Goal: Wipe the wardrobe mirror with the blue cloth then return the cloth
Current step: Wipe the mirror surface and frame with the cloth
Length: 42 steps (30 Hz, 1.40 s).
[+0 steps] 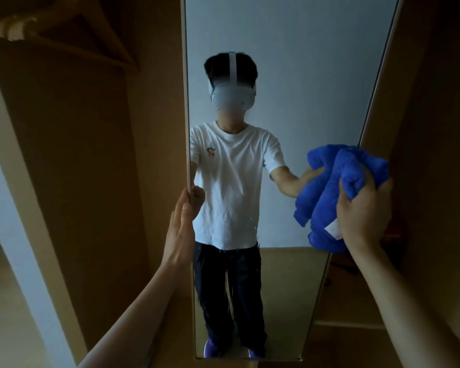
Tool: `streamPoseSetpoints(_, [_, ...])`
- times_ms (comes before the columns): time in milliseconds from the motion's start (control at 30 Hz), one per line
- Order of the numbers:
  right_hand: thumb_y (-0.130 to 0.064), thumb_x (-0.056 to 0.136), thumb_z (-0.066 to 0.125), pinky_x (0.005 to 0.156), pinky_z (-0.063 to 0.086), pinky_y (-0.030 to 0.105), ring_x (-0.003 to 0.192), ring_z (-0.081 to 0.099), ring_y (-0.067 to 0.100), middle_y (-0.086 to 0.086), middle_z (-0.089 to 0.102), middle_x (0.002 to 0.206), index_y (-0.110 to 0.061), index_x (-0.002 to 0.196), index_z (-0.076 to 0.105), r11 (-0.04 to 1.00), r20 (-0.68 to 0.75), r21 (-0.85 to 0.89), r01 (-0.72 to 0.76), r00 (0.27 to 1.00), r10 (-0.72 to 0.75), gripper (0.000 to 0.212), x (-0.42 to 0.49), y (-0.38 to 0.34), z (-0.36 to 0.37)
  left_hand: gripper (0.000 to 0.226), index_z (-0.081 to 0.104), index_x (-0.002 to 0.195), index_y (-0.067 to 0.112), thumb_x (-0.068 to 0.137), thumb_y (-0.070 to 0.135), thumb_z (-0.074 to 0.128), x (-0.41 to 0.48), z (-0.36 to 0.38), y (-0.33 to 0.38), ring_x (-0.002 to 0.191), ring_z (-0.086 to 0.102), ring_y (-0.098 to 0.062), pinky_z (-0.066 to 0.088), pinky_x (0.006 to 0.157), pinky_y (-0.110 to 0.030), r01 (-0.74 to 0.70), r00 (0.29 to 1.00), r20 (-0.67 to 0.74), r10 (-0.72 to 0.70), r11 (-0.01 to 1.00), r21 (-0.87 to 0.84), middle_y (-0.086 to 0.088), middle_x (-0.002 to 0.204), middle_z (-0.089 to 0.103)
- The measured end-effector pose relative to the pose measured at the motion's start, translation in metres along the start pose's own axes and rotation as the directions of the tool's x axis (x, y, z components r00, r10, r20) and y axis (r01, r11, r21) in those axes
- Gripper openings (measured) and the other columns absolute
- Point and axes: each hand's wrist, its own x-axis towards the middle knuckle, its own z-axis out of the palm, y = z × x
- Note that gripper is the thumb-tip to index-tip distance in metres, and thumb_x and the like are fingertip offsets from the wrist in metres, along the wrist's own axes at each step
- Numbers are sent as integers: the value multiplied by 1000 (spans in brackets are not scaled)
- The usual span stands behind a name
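So the open wardrobe (91, 181) bay left of the mirror (290, 75) has just a wooden hanger (37, 25) in it, way up top, blurry and partly cut off by the frame. The bay to the right of the mirror is really dark. There's some stuff low down in there, but I can't make out what it is.

The blue cloth (327, 197) is all bunched up against the mirror's right edge, about halfway up, with a little white tag (334, 230) poking out at the bottom. The right hand (364, 211) has it clenched tight, fingers dug into the folds.

The left hand (179, 227) is on the mirror's left edge, fingers stretched upward along it, not curled around anything as far as I can see. The thumb side is hidden behind the edge.

The cloth's own reflection doubles it up, so it's hard to see where the fabric ends.
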Motion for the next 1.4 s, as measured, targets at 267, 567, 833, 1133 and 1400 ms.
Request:
streamPoseSetpoints(267, [-1, 83, 66, 72, 55, 43, 103, 57, 31, 13, 57, 120, -24, 140, 55, 875, 375, 125, 467, 795, -477, 63, -51, -39, 5, 49, 21, 160, 48, 113, 39, 31, -8, -5, -22, 143, 27, 0, 22, 117, -32, 40, 996, 74, -42, 999, 25, 19, 163, 30])
streamPoseSetpoints(567, [14, 67, 67, 71, 53, 48, 91, 57, 37, 20, 61, 126, -9, 132, 63, 637, 256, 121, 762, 596, -761, 68, -55, -95, 27, 41, 41, 140, 63, 114, 33, 28, -14, -11, -31, 145, 35, 7, 23, 127, -37, 48, 993, 111, -45, 998, -28, 33, 148, 47])
streamPoseSetpoints(833, [3, 79, 53, 76, 50, 43, 94, 55, 32, 15, 63, 115, -10, 119, 68, 557, 339, 94, 825, 499, -797, 45, -82, -146, 55, 52, 43, 148, 48, 106, 60, 15, -13, -13, -33, 128, 55, 9, 46, 96, -9, 112, 986, 142, -88, 978, -173, 27, 137, 63])
streamPoseSetpoints(1133, [-3, 77, 67, 75, 51, 39, 100, 54, 30, 13, 61, 125, -12, 123, 68, 553, 497, 103, 827, 439, -749, 46, -111, -142, 54, 50, 47, 145, 39, 110, 52, 14, -10, -15, -37, 119, 64, 4, 52, 91, -12, 171, 983, 111, -148, 954, -246, 19, 124, 70])
streamPoseSetpoints(1400, [5, 72, 53, 63, 43, 32, 89, 50, 30, 14, 60, 112, -7, 107, 67, 604, 405, 49, 796, 537, -740, 39, -85, -159, 52, 50, 42, 144, 55, 105, 62, 12, -13, -14, -41, 121, 55, 14, 42, 90, -5, 135, 987, 109, -119, 980, -148, 25, 137, 58])
